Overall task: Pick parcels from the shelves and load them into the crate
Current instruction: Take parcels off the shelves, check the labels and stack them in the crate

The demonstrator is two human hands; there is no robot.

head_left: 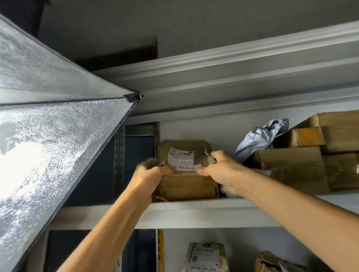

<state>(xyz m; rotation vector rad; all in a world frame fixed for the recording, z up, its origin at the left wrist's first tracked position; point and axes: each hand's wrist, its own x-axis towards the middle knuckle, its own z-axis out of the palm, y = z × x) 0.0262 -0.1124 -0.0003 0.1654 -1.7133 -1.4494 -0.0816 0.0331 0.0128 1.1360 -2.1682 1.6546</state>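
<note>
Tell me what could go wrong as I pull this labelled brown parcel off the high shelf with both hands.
1. The labelled parcel rests on another brown parcel; sliding it out may drag that one over the shelf edge.
2. Your right hand is close to the grey bag, which could be knocked loose.
3. Your left hand works beside the silver light panel; a backward swing might strike it.

A silver reflector (49,122) is crowding the left; stacked boxes (290,167) are blocking the right; a gap is showing above the parcel (183,154).
</note>
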